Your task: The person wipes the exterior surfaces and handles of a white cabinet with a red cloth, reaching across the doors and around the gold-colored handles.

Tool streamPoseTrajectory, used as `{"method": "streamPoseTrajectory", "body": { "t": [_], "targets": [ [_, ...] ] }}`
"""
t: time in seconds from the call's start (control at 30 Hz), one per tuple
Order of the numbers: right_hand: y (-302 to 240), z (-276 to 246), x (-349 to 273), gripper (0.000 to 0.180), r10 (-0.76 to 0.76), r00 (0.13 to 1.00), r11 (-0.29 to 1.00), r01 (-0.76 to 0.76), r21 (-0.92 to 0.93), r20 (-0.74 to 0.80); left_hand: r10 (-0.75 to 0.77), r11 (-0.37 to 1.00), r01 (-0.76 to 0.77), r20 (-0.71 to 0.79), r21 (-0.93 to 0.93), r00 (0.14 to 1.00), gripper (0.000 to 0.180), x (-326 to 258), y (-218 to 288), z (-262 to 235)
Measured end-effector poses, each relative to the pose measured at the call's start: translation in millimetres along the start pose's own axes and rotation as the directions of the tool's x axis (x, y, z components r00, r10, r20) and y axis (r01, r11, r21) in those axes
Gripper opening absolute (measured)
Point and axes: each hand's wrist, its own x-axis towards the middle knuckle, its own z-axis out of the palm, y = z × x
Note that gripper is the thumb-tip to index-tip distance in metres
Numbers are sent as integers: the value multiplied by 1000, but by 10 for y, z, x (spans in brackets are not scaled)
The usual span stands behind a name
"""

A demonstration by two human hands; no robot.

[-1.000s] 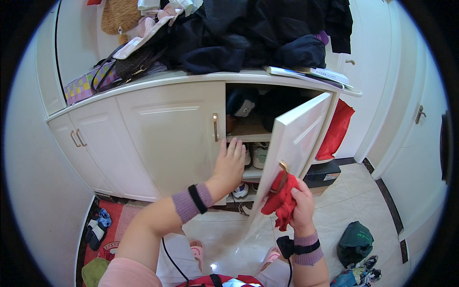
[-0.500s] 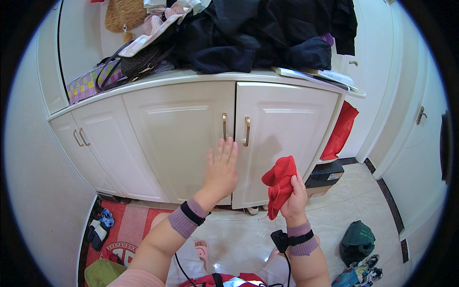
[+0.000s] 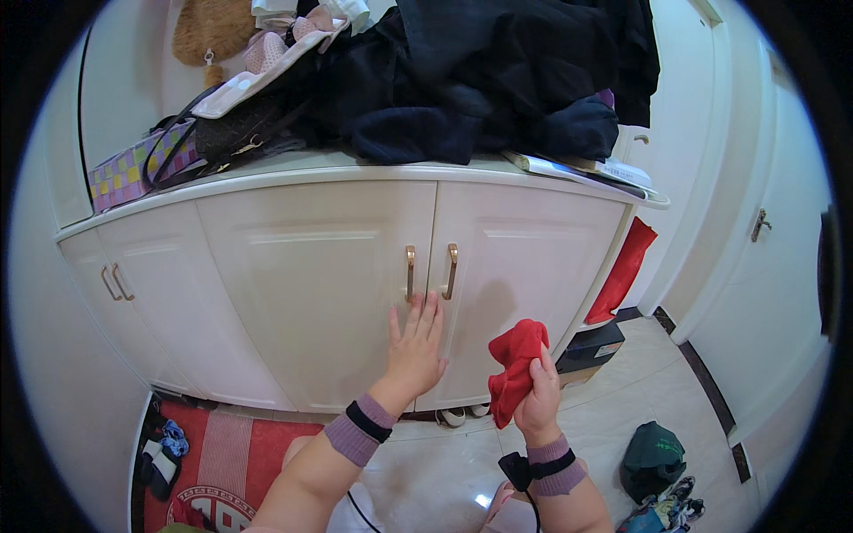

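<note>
My left hand (image 3: 416, 351) is spread flat against the white cabinet front, its fingertips just below the brass handles at the seam between two doors. The left door (image 3: 320, 293) carries one handle (image 3: 410, 274) and the right door (image 3: 524, 266) carries the other handle (image 3: 450, 272). Both doors look flush, with a thin seam between them. In my right hand (image 3: 538, 401) is a crumpled red cloth (image 3: 517, 366), held away from the cabinet front at the lower right. Its folds hide its exact shape.
Dark clothes (image 3: 498, 80) and a handbag (image 3: 235, 133) pile on the cabinet top (image 3: 311, 164). A box (image 3: 591, 346) sits beside the cabinet's right end. On the floor are a red mat (image 3: 275, 444), a dark green bag (image 3: 653, 462) and several shoes (image 3: 162, 466).
The dark gap between the two doors has narrowed to a thin seam. My view has shifted, so the cabinet sits lower in it. The red cloth stays in my right hand.
</note>
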Motion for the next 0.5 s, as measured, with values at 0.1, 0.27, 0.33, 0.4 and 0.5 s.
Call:
{"method": "streamPoseTrajectory", "body": {
  "t": [0.1,0.27,0.33,0.4,0.5],
  "targets": [
    [4,58,101,50,-96,995,980,96,-176,8,16,1000,-16,13,4,1000,104,31,-47,25],
    [-169,416,692,45,-426,839,531,535,-657,339,13,997,-8,63,-75,998,107,44,-64,15],
    [-289,706,1087,45,-418,675,211,723,-657,608,19,997,-14,68,-72,997,106,48,-81,40],
    [-330,1154,1497,46,-324,512,-39,833,-552,795,5,998,1,98,-60,995,106,-56,-60,68],
    [-286,1274,1766,40,-298,392,-157,879,-450,870,-21,997,30,125,-74,992,105,-123,-84,74]
  ]
}}
